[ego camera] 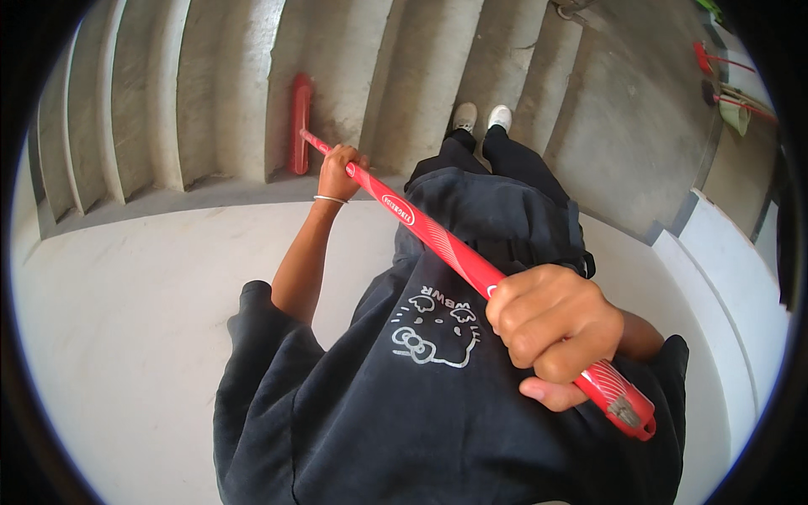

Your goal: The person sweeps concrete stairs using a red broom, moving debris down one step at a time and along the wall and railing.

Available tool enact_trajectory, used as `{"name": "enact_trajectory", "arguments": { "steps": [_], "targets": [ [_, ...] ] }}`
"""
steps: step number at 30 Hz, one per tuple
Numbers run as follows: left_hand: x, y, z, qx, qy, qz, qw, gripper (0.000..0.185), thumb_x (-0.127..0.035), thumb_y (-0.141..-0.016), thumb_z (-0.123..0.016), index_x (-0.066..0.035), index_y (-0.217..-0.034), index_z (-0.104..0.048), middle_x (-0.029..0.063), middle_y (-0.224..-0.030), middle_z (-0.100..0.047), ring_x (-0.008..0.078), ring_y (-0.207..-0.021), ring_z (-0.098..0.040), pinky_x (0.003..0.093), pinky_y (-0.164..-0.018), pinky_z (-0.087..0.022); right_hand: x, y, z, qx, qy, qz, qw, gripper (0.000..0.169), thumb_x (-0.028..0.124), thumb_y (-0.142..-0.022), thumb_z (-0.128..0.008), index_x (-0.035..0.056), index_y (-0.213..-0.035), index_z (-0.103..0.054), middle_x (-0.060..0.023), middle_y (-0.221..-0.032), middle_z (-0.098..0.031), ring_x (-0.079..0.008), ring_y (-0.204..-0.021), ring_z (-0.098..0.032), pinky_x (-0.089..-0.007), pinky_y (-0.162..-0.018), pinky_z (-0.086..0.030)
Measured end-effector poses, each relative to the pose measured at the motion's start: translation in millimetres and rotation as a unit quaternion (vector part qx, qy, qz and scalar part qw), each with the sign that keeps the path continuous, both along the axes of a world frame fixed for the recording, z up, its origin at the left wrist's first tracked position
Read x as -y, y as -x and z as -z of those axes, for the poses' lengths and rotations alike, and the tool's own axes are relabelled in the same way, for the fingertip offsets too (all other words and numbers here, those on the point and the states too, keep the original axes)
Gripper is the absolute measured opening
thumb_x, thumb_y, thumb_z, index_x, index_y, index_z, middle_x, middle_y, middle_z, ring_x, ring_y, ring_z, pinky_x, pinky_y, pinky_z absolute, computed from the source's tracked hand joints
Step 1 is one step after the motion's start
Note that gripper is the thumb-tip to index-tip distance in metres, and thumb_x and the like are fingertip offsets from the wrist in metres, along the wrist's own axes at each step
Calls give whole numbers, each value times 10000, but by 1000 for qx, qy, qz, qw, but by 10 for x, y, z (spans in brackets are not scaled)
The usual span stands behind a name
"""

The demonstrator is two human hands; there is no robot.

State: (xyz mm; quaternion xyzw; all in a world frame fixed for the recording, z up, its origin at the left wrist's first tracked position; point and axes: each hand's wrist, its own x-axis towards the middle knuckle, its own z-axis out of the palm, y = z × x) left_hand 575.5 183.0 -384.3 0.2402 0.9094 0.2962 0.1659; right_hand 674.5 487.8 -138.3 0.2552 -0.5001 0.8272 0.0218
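A long red broom handle point(435, 237) runs slantwise across the front of the body. Its top end points to the lower right, where my right hand point(555, 328) is wrapped around it close to the worn tip. Farther down the pole, my left hand point(341, 170), with a pale bangle at the wrist, grips it near the head. The long red broom head point(300, 126) is at a concrete step point(328, 76) to the left of my feet; its bristles cannot be seen, and whether it touches the step is unclear. White shoes point(483, 118) stand on the stairs.
Concrete steps point(240, 95) continue leftward beside a white wall point(158, 278). At the right lies a flat concrete floor point(637, 120), with a low white wall point(726, 265) beside it. Red-handled cleaning tools point(745, 104) and a pale green container point(735, 118) are at the far right.
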Motion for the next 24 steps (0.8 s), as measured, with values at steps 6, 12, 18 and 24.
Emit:
{"name": "enact_trajectory", "arguments": {
  "steps": [6,12,18,24],
  "targets": [
    [-272,-49,116,-10,-24,10,1000,178,-104,-659,-637,-36,-585,-490,137,-612,-516,334,-648,-512,419,-602,-387,-232,-22,-50,28,49,33,998,220,1,-586,-557,48,-497,-362,-55,-477,-394,-203,-358,-352,-333,-399,-313],
    [-733,150,-224,-75,-66,57,993,229,-118,-682,-645,-40,-567,-462,127,-588,-498,337,-630,-505,421,-590,-366,-724,-150,-239,22,54,83,995,202,66,-693,-596,48,-569,-437,-46,-491,-498,-158,-383,-444,-301,-482,-432],
    [-986,449,-287,-80,-73,115,987,154,-111,-671,-644,-40,-611,-521,127,-617,-533,320,-652,-525,403,-605,-391,-721,-368,-320,27,-19,164,986,237,122,-765,-593,61,-592,-444,-31,-528,-517,-153,-432,-482,-293,-526,-470],
    [-675,524,-84,-60,-65,157,984,216,-102,-722,-663,-21,-636,-482,144,-644,-503,343,-649,-516,415,-593,-395,-408,-181,-162,41,4,165,985,193,79,-719,-599,42,-606,-447,-68,-525,-510,-179,-405,-447,-339,-503,-450]
  ]
}}
